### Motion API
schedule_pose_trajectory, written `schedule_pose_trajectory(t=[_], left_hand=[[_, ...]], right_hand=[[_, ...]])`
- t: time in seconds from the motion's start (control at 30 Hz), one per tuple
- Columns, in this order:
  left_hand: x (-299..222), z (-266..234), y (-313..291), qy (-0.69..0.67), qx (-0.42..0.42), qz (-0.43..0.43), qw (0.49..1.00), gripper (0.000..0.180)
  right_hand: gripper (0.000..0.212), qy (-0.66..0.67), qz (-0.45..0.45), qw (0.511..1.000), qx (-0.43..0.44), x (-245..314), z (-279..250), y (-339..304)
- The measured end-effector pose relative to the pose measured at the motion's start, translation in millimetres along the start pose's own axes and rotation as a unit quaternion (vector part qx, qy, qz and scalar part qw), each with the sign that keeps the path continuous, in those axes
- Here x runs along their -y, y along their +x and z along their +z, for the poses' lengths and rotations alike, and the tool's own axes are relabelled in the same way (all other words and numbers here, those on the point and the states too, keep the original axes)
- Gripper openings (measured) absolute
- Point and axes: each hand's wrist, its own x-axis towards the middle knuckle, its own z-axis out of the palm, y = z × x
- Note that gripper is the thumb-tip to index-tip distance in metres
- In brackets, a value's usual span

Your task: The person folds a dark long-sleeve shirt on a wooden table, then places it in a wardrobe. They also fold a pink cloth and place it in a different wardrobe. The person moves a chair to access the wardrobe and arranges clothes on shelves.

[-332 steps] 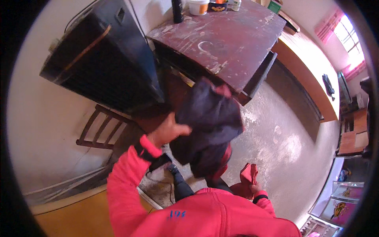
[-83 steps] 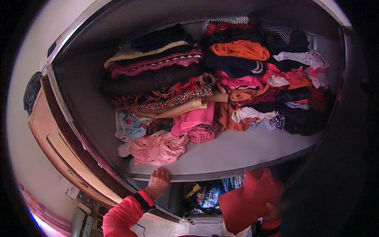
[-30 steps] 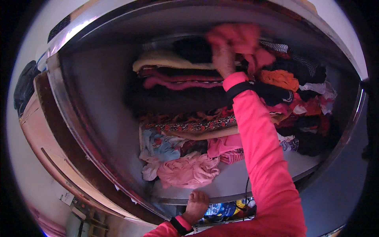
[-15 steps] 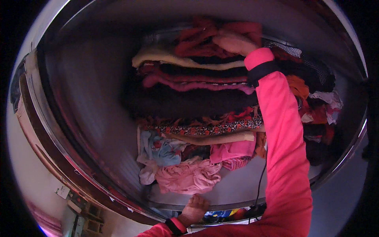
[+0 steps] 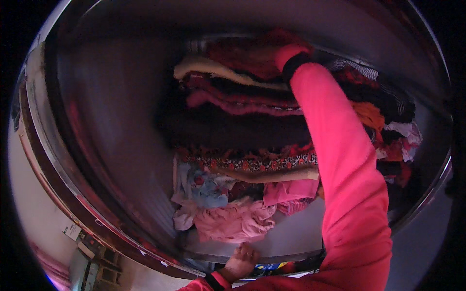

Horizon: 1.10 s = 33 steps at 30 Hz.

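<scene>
At the far left, a pink curtain (image 5: 54,266) is hanging beyond the opening, and a smooth dark-grey cabinet side wall (image 5: 114,131) is bending with the lens. Next, a long cream folded cloth (image 5: 211,67) is lying near the back of the clothes pile, and a crumpled light-blue garment (image 5: 209,190) is sitting near its left front corner. A crumpled pale-pink garment (image 5: 235,221) is lying just in front of that, close to the shelf edge.

A deep-red cloth (image 5: 238,56) is resting at the back of the pile, just behind the cream cloth. Below, the bare left hand (image 5: 242,261) is resting at the front edge of the grey shelf (image 5: 298,228), its fingers bending together over the rim, just beside the pale-pink garment.

Farther right, the bare right hand (image 5: 273,54) is sinking into shadow against the red cloth; whether its fingers are clamping the fabric or lying apart, I cannot tell. A bright pink folded cloth (image 5: 287,192) is lying near the front. The pink right sleeve (image 5: 347,145) is spanning the pile, with 1 black band (image 5: 294,64) circling its cuff. Beyond it, an orange cloth (image 5: 370,118) and a rumpled white cloth (image 5: 400,128) are lying side by side.
</scene>
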Motion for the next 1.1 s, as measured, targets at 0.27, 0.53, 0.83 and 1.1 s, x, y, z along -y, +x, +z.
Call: schedule_pose_trajectory(t=[0.27, 0.53, 0.83, 1.1], left_hand=[[1.4, 6.8, -0.4, -0.022, 0.039, 0.003, 0.999, 0.027], [-0.4, 3.6, -0.2, 0.012, 0.057, -0.005, 0.998, 0.028], [-0.8, -1.1, 2.9, 0.024, 0.045, 0.001, 0.999, 0.025], [-1.1, 3.4, 1.4, 0.016, 0.050, 0.007, 0.999, 0.027]], right_hand=[[0.037, -0.141, -0.130, 0.980, 0.048, -18.4, -36.3, -21.1], [0.043, -0.065, -0.119, 0.990, 0.048, -66.0, -9.9, -12.7], [0.052, -0.018, 0.169, 0.984, 0.045, -109.9, 15.3, 32.2], [0.049, 0.030, -0.163, 0.985, -0.047, -20.8, -16.5, -44.5]])
